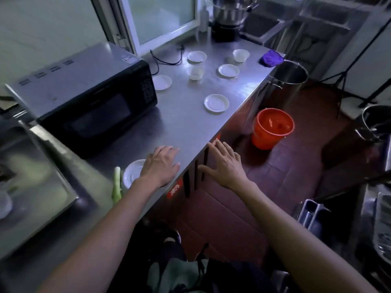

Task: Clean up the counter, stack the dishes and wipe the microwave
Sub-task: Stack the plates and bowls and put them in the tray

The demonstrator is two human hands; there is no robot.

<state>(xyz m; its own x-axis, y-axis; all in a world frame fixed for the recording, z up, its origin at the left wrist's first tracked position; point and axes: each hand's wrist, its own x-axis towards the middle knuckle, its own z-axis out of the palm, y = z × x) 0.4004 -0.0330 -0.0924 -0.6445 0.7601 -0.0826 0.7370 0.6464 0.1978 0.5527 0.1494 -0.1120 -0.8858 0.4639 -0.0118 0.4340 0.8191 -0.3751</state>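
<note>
A black microwave [88, 98] stands on the left of the steel counter [179, 121]. Several white saucers lie scattered on the counter, one mid-counter [216, 103], one beside the microwave [161, 82], others farther back [228, 70] [197, 56]. Two small bowls [195, 72] [240, 55] stand among them. A purple cloth [271, 58] lies at the far right corner. My left hand [161, 166] hovers open, fingers spread, over the counter's near edge, partly covering a white saucer [132, 172]. My right hand [224, 163] is open, just past the counter edge, holding nothing.
A green vegetable scrap [116, 185] lies beside the near saucer. A sink [31, 176] is at the left. On the floor stand an orange bucket [273, 127] and a tall steel pot [283, 81]. A steel pot on a cooker [229, 15] stands at the back.
</note>
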